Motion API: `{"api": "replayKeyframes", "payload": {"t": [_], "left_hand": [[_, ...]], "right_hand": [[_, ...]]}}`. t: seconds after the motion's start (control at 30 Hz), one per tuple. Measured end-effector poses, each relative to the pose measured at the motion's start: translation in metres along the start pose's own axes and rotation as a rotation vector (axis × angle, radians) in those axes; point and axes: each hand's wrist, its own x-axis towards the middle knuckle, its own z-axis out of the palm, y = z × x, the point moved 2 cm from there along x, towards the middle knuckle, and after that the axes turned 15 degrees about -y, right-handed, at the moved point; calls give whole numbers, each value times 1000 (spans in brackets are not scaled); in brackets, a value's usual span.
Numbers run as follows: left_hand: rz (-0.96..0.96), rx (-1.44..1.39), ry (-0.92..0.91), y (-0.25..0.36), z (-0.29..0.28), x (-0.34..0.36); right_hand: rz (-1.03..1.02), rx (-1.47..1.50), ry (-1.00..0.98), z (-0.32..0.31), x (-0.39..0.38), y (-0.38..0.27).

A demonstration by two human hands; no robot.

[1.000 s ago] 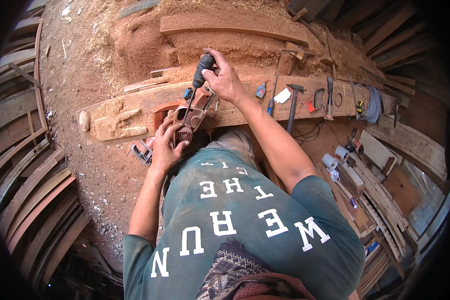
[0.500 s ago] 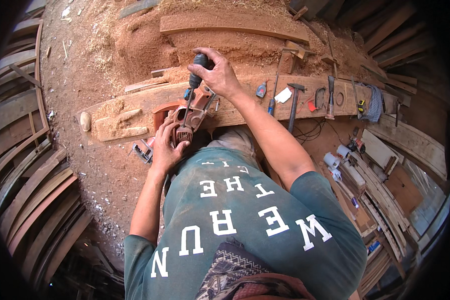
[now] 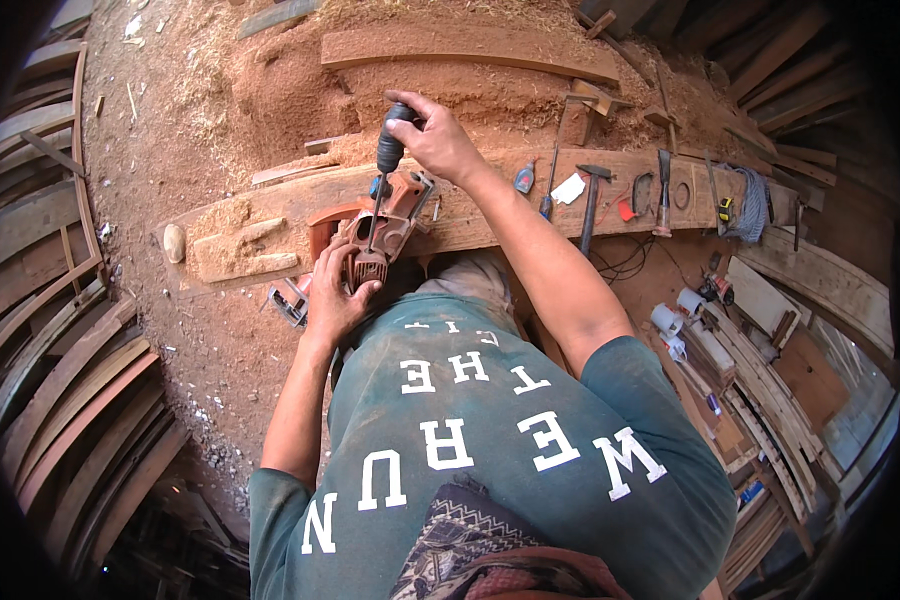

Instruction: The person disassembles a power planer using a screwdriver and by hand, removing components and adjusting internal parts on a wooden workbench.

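Since the earlier frames, the right hand (image 3: 438, 140) and the screwdriver (image 3: 391, 142) handle have shifted leftward over the power tool (image 3: 398, 208), and the shaft stands closer to vertical in the view; the left hand (image 3: 332, 297) holds nearly the same position.

The power tool, an orange and dark-grey unit, lies tilted at the near edge of the wooden bench (image 3: 470, 226). The fingers of the right hand are curled about the top of the black handle, with the thumb on its side. The shaft extends along the power tool toward its vented end; tip contact cannot be determined. The left-hand fingers and thumb are spread around that vented end, gripping it.

Right of the power tool, in order: a small bottle (image 3: 525, 178), a white paper (image 3: 569, 188), a hammer (image 3: 591, 200) and a chisel (image 3: 663, 195). Left of the power tool: wood shavings (image 3: 232, 240).
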Motion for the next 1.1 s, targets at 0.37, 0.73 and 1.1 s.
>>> {"api": "replayKeyframes", "payload": {"t": [0.37,0.73,1.1], "left_hand": [[-18,-16,-13,-2,0,0],[-18,-13,-3,-1,0,0],[12,-43,0,1,-4,1]], "right_hand": [[46,-172,-8,0,3,-8],[117,-150,-165,-9,12,-17],[88,-270,-27,-3,15,14]]}}
